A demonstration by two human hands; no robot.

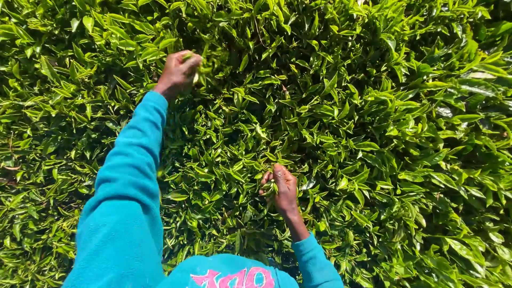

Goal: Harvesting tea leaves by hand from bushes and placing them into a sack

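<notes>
A dense tea bush [373,122] with glossy green leaves fills the whole view. My left hand [178,72] reaches far out at the upper left, its fingers closed around a small bunch of plucked leaves [200,64]. Closer in, near the middle, my right hand [282,186] pinches a leafy shoot [269,188] at the top of the bush. Both arms wear turquoise sleeves [128,186].
Leaves cover everything to every edge, sunlit on the right and darker in gaps near the top centre. My turquoise top with pink lettering [229,274] shows at the bottom edge.
</notes>
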